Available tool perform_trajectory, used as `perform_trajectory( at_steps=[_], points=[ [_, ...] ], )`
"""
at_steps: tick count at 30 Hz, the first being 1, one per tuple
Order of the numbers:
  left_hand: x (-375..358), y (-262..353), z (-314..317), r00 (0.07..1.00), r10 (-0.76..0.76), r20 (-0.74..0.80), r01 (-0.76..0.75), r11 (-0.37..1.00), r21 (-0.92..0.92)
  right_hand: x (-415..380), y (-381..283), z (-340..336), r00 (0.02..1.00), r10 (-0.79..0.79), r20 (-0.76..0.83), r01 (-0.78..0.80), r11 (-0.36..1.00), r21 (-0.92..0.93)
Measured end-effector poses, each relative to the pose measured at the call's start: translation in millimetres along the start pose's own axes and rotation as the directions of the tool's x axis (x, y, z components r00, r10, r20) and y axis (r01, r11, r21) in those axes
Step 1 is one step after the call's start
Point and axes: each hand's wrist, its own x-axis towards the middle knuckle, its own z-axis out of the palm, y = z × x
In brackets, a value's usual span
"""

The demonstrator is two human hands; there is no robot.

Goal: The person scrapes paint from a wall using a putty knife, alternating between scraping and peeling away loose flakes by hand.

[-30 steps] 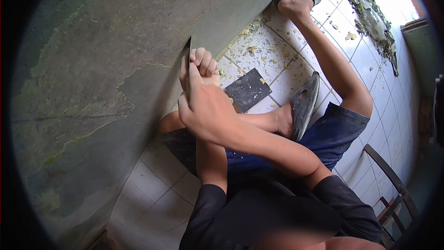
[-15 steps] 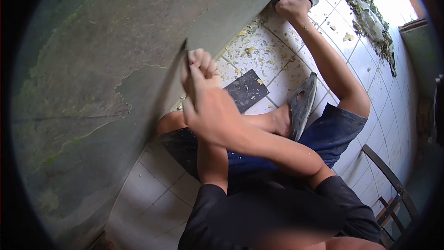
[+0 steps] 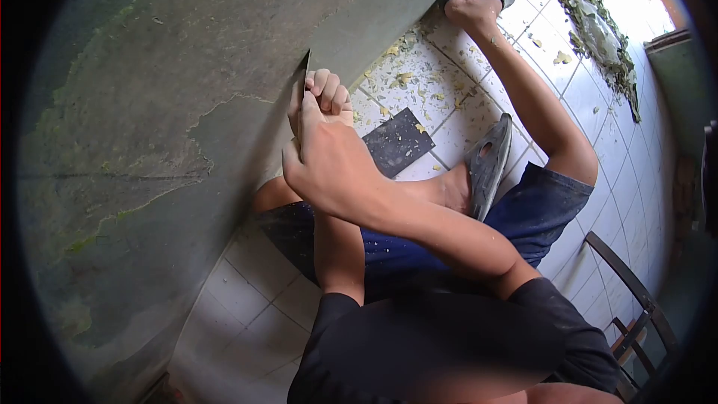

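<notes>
A thin flat scraper (image 3: 308,63), seen nearly edge-on, stands up against the peeling wall (image 3: 247,52). My right hand (image 3: 333,164) is closed around its lower part, with the index finger stretched along it. Beyond it, my left hand (image 3: 329,92) has its fingers curled in a closed grip on the same scraper. My right forearm crosses in front of the left one. Much of the scraper's handle is hidden by my hands. The wall's coating has ragged, lifted edges to the left of them.
Paint flakes (image 3: 437,86) are scattered over the white tiles. A dark rectangular sheet (image 3: 400,142) lies beside my bent leg. Debris with a plastic bag (image 3: 598,37) lines the far side. At right stands a dark metal frame (image 3: 624,273). My feet wear grey clogs (image 3: 490,168).
Both hands and the scraper have shifted slightly, the scraper's tip rising a little along the wall and to the right. The earlier motion blur is gone. My legs stay in place.
</notes>
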Motion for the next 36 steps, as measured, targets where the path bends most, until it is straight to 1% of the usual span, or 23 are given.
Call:
perform_trajectory(
  at_steps=[1,3,5,7,9,10,11,13,14,15,16,17,19,20,21,23,24,25,27,29,31,34,36],
  points=[
    [-4,3,-4,1.0,-0.001,0.0,0.001,1.0,-0.004,-10,-3,4,0.999,-0.008,-0.05,0.006,0.999,-0.038],
    [-8,9,-8,0.978,0.052,0.204,-0.057,0.998,0.02,-10,-7,3,0.994,-0.031,-0.104,0.023,0.997,-0.08],
    [0,9,-12,0.981,0.016,0.194,-0.028,0.998,0.063,-10,-5,-1,0.995,-0.016,-0.097,0.002,0.989,-0.146],
    [3,-7,1,0.996,0.043,-0.08,-0.043,0.999,0.003,0,6,0,1.0,-0.013,-0.011,0.012,0.996,-0.094],
    [3,1,-8,1.0,0.011,-0.011,-0.01,0.999,0.048,1,5,5,0.999,-0.001,-0.053,0.0,1.0,-0.026],
    [0,5,-14,0.995,0.028,0.099,-0.031,0.999,0.034,-10,1,9,0.975,-0.115,-0.191,0.091,0.988,-0.128],
    [-1,8,-7,0.975,0.046,0.217,-0.051,0.999,0.018,-11,-4,5,0.973,-0.122,-0.195,0.097,0.987,-0.131],
    [-3,9,3,0.974,0.011,0.225,-0.025,0.998,0.059,-17,-10,-4,0.991,-0.09,-0.102,0.079,0.991,-0.107],
    [-3,-2,16,0.999,0.026,0.022,-0.026,1.0,0.008,-5,1,2,0.974,-0.146,-0.176,0.108,0.972,-0.207],
    [-2,-12,23,0.984,0.034,-0.175,-0.041,0.998,-0.038,7,4,-7,0.996,-0.042,-0.074,0.034,0.995,-0.099],
    [3,-18,24,0.969,0.055,-0.242,-0.065,0.997,-0.036,9,12,2,0.981,-0.111,-0.158,0.088,0.986,-0.144],
    [7,-13,16,0.972,0.056,-0.229,-0.066,0.997,-0.035,12,22,10,0.952,-0.184,-0.243,0.138,0.971,-0.197],
    [9,0,-14,0.996,0.049,0.071,-0.05,0.999,0.009,-7,9,8,0.92,-0.229,-0.319,0.17,0.965,-0.201],
    [2,1,-10,0.975,0.07,0.213,-0.057,0.996,-0.065,-19,-9,-7,0.992,-0.056,-0.115,0.049,0.997,-0.064],
    [-2,4,-5,0.977,0.05,0.207,-0.049,0.999,-0.011,-14,-4,-8,0.992,-0.051,-0.117,0.044,0.997,-0.065],
    [2,-11,10,0.998,0.05,-0.024,-0.045,0.985,0.167,4,9,-6,0.991,-0.05,-0.122,0.037,0.993,-0.108],
    [-1,-28,20,0.976,0.11,-0.186,-0.086,0.987,0.134,17,16,-8,0.992,-0.009,-0.126,-0.005,0.993,-0.114],
    [0,-24,11,0.977,0.115,-0.178,-0.091,0.987,0.135,21,21,-8,0.994,-0.009,-0.11,0.0,0.996,-0.088],
    [10,-13,-18,0.994,0.032,0.107,-0.053,0.979,0.198,0,18,-5,0.962,-0.138,-0.235,0.095,0.978,-0.184],
    [2,3,-12,0.973,0.015,0.231,-0.049,0.989,0.139,-16,-2,-20,0.999,-0.027,0.017,0.028,0.996,-0.09],
    [4,-1,-6,0.997,0.012,0.076,-0.017,0.997,0.071,-5,8,-11,0.99,-0.096,-0.108,0.08,0.986,-0.143],
    [10,-7,-8,0.999,-0.02,0.041,0.022,0.998,-0.063,2,4,-5,0.998,0.041,-0.043,-0.044,0.997,-0.066],
    [1,3,-7,0.993,0.014,0.115,-0.012,1.0,-0.011,-16,-7,-11,0.999,-0.008,-0.033,0.006,0.998,-0.068]
  ],
)
